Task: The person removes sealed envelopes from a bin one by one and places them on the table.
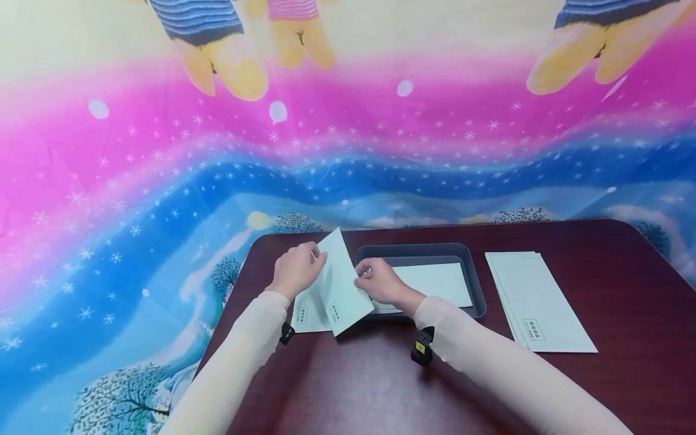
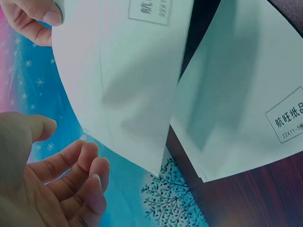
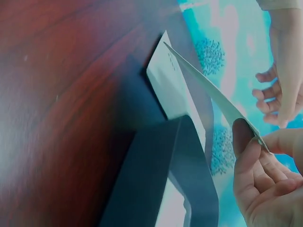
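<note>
A dark reddish-brown wooden tabletop (image 1: 375, 386) is backed by a pink-and-blue cloth backdrop (image 1: 326, 163) printed with snowflakes. A tilted, pale rectangular paper envelope (image 1: 344, 284) is pinched at its edge by the right hand (image 1: 383, 282); the left hand (image 1: 296, 269) is held beside it, fingers loosely bent. Beneath, another printed envelope (image 1: 306, 317) is laid flat. Just right, a dark grey rectangular tray (image 1: 478, 297) is occupied by pale paper (image 1: 437, 284); farther right, overlapping pale envelopes (image 1: 538, 296) are placed.
</note>
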Tool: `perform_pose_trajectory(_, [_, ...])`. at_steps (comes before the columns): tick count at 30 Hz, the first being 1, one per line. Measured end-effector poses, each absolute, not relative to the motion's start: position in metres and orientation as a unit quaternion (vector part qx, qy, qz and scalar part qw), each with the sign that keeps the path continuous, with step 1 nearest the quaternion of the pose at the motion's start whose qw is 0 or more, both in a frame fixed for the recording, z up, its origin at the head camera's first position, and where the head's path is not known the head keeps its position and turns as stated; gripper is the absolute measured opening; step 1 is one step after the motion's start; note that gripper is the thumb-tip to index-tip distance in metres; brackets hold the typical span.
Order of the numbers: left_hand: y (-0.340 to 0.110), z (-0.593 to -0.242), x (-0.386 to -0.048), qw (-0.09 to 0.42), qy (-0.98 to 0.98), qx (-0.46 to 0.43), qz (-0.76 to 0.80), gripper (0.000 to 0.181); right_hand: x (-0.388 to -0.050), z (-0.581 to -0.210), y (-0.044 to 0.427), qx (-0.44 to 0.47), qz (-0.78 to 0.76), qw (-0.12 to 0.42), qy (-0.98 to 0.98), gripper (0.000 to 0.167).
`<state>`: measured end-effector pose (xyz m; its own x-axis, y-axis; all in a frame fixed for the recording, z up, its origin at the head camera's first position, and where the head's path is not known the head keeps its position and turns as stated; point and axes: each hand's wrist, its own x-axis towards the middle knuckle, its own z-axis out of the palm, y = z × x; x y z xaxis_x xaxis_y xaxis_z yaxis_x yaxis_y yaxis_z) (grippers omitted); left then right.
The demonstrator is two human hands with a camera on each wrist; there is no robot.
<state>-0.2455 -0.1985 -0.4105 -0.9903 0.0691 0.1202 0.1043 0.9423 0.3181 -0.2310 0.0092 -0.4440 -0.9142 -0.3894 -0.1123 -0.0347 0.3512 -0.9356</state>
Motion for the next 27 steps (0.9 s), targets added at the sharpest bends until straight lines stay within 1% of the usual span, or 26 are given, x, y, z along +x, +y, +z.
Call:
perform_pose_trajectory(6, [-0.202, -0.41, -0.245, 0.053, -0.985, -0.039, -0.162, 0.028, -0.225, -0.447, -0.009, -0.116, -0.588, 0.182, 0.779, 0.012])
perform_pose_trajectory(18, [-0.207, -0.413, -0.247, 0.042, -0.985, -0.038, -0.161, 0.031, -0.219, -0.459, -0.037, -0.071, -0.604, 0.173, 0.775, 0.014])
perform_pose_trajectory(27, [-0.208, -0.413, -0.246, 0.045, -0.986, -0.041, -0.157, 0.03, -0.215, -0.462, -0.05, -0.059, -0.611, 0.185, 0.767, 0.016])
